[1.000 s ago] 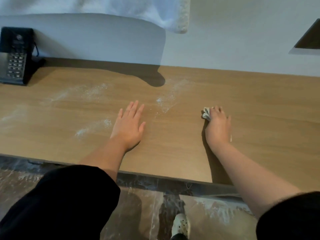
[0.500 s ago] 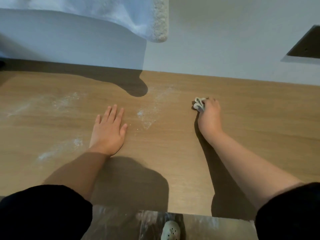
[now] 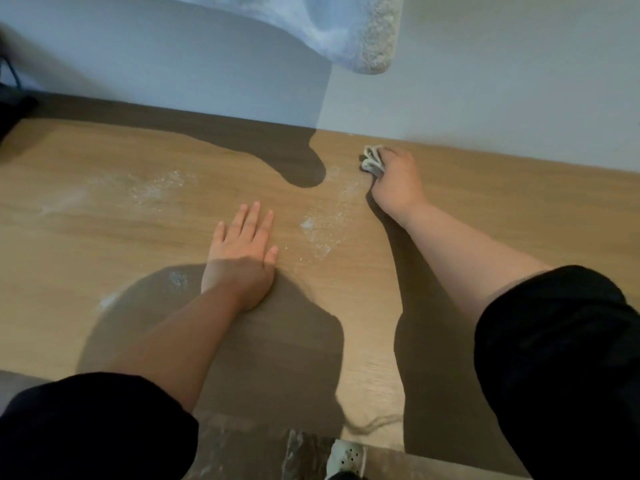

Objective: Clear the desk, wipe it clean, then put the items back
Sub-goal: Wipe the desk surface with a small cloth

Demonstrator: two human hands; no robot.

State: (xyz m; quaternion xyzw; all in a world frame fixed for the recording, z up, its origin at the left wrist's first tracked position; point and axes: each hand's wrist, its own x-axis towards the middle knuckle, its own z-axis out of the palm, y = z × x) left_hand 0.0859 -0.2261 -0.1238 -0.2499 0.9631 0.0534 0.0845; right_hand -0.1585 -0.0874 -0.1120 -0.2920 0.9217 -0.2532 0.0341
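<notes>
The right hand (image 3: 398, 183) has travelled from mid-desk to the upper centre-right of the frame, close to the wall (image 3: 485, 81). Its fingers are curled round a crumpled wiping cloth (image 3: 371, 160) that it presses on the desk (image 3: 104, 237). The left hand (image 3: 242, 252) stays flat at centre, fingers straight and slightly apart. White powder (image 3: 320, 230) streaks the wood between the hands. Most of the cloth is hidden under the fingers. A dark object (image 3: 10, 109) at the upper left edge is cut off and blurred.

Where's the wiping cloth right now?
In the head view, the cloth is bunched in the right hand at the far edge of the desk, close to the wall, right of a powder streak.
</notes>
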